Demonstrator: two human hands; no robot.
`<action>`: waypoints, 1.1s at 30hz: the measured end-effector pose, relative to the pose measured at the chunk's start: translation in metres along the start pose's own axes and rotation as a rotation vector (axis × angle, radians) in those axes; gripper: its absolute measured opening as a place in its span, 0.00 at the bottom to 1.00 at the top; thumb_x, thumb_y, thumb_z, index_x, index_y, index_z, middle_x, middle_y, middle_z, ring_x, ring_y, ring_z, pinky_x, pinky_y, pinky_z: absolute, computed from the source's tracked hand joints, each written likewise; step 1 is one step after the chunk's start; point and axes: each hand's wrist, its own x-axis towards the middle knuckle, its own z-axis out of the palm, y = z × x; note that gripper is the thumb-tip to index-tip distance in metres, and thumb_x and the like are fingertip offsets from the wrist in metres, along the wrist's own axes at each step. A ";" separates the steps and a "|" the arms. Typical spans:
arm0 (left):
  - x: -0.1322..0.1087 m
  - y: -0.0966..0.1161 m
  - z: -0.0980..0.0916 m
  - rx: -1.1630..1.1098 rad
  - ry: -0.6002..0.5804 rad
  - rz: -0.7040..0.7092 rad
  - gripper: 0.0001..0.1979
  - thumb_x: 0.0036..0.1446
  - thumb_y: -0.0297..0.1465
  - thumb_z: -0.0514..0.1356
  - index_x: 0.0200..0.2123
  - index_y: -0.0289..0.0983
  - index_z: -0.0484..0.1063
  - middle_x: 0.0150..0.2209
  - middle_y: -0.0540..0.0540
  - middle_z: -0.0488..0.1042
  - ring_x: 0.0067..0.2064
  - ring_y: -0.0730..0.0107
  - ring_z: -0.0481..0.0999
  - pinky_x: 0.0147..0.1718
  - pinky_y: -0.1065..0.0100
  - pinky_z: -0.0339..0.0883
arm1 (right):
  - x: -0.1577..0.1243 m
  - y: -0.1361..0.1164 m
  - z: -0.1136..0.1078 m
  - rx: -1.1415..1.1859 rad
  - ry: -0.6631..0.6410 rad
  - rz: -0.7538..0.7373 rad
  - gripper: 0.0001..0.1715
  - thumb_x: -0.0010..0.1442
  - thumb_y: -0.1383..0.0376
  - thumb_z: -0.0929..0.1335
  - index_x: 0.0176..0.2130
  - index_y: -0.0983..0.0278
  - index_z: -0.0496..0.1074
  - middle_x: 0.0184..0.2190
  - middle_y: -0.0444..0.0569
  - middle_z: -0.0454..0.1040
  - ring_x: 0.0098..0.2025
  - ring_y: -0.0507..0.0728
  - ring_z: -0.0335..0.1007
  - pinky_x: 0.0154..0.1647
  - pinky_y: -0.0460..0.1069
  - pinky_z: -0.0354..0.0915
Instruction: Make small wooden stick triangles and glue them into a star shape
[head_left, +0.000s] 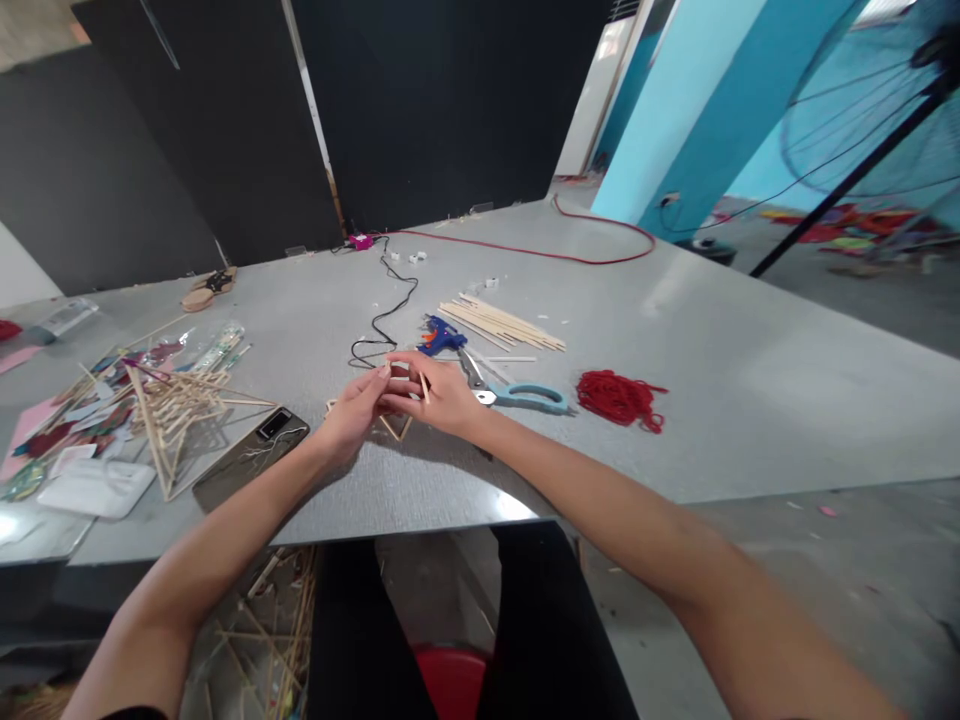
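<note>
My left hand (358, 410) and my right hand (442, 395) meet above the table, fingertips almost touching. A short wooden stick (424, 387) pokes out between the fingers of my right hand. The left thumb and fingers are pinched together; what they grip is hidden. Under both hands lies a small triangular frame of wooden sticks (397, 428), mostly covered. Just beyond them sits a blue glue gun (442, 336) with an orange trigger. Scissors with light blue handles (531, 397) rest right of my right hand, beside loose wooden sticks (502, 322).
A bundle of red yarn (619, 397) lies to the right. Left of my hands are a dark phone (251, 458), a larger stick frame (176, 410) and plastic packets (97, 487). A black cord (390, 310) runs back across the grey table (720, 400).
</note>
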 end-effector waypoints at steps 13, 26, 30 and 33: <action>-0.003 0.006 0.002 -0.024 -0.047 -0.034 0.23 0.64 0.50 0.67 0.46 0.36 0.82 0.47 0.35 0.86 0.45 0.59 0.84 0.48 0.61 0.73 | 0.004 -0.003 -0.010 -0.047 -0.032 -0.090 0.32 0.59 0.52 0.76 0.59 0.62 0.74 0.40 0.52 0.85 0.41 0.61 0.83 0.44 0.53 0.74; -0.002 0.024 -0.014 0.152 -0.117 0.031 0.19 0.64 0.47 0.69 0.46 0.37 0.86 0.45 0.37 0.86 0.46 0.60 0.83 0.51 0.60 0.72 | 0.009 0.002 -0.024 -0.114 -0.109 -0.149 0.45 0.60 0.50 0.76 0.69 0.65 0.70 0.28 0.43 0.74 0.27 0.54 0.67 0.36 0.52 0.67; -0.001 0.022 -0.014 0.233 -0.096 0.108 0.16 0.66 0.44 0.68 0.42 0.37 0.86 0.44 0.38 0.86 0.46 0.60 0.83 0.52 0.60 0.73 | 0.009 0.008 -0.024 -0.149 -0.083 -0.196 0.38 0.65 0.49 0.74 0.66 0.66 0.73 0.26 0.43 0.74 0.27 0.55 0.69 0.36 0.51 0.67; 0.000 0.020 -0.014 0.250 -0.099 0.132 0.14 0.66 0.43 0.67 0.43 0.38 0.86 0.43 0.39 0.86 0.47 0.60 0.83 0.52 0.60 0.73 | 0.009 0.010 -0.025 -0.182 -0.093 -0.213 0.36 0.66 0.49 0.73 0.66 0.63 0.72 0.28 0.45 0.76 0.30 0.56 0.71 0.37 0.52 0.68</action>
